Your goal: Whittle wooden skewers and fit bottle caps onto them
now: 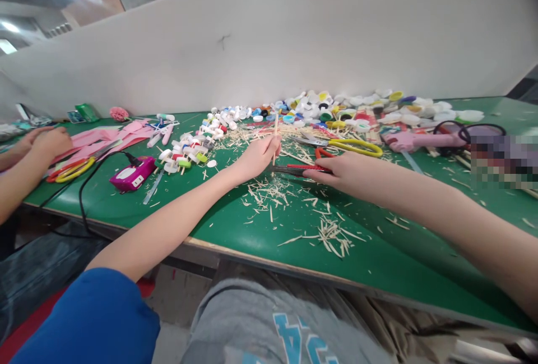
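Upright in my left hand [261, 155] is a thin wooden stick [276, 123], pinched between the fingers near its middle. My right hand [330, 169] is closed around red-handled pliers [296, 170]. Their dark jaws point left and meet the lower part of the stick, just below my left fingers; whether they bite into it I cannot tell. Under both hands lie pale wood shavings [271, 198]. Just beyond my right hand rest scissors with yellow handles [357, 147], blades pointing left.
Bottle caps [319, 109] are heaped along the white partition [294, 33]. Caps on short sticks [187, 151] lie left of my hands. A magenta power box [133, 174] trails a black cable. Pink glue gun [424, 141] lies right. Another person's hands [50, 142] are at far left, near pink sheets [101, 139].
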Action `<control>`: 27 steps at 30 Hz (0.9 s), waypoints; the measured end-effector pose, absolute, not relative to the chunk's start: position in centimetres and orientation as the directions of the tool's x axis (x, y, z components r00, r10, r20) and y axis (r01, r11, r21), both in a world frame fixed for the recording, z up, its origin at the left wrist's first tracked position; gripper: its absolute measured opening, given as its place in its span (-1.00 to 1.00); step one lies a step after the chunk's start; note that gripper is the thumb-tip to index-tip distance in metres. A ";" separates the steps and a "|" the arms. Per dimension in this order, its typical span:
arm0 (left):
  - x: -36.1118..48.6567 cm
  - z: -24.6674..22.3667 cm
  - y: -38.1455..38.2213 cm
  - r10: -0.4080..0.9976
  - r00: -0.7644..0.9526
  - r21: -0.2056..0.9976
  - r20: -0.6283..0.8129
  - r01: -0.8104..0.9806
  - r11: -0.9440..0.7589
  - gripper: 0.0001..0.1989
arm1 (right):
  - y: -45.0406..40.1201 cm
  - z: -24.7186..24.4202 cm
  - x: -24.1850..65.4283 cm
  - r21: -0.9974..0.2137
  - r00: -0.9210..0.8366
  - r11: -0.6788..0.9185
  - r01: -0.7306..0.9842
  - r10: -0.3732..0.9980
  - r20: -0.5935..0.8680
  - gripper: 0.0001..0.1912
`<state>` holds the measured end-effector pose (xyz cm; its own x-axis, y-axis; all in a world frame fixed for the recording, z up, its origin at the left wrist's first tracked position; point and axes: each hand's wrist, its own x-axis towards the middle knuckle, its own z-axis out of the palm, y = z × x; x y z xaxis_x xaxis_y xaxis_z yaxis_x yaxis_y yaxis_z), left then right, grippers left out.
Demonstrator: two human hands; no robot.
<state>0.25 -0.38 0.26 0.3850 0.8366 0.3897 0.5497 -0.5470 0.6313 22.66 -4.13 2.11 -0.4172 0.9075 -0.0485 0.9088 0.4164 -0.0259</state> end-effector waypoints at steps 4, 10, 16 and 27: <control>0.1 0.2 -0.2 0.839 0.380 0.634 0.389 0.551 -0.543 -0.46 | -4.9 3.0 22.5 -0.039 -0.373 0.371 0.928 0.915 -0.152 -0.22; -0.2 0.1 0.0 0.860 0.356 0.670 0.365 0.541 -0.508 -0.49 | -5.7 4.5 22.5 -0.050 -0.327 0.324 0.945 0.928 -0.179 -0.33; 0.0 0.1 -0.1 0.849 0.365 0.644 0.382 0.554 -0.528 -0.48 | -5.0 2.9 23.0 0.040 -0.383 0.382 0.923 0.924 0.004 -0.36; -0.2 0.3 0.1 0.860 0.365 0.687 0.357 0.521 -0.506 -0.48 | -5.2 3.1 22.7 0.057 -0.389 0.385 0.921 0.919 0.065 -0.39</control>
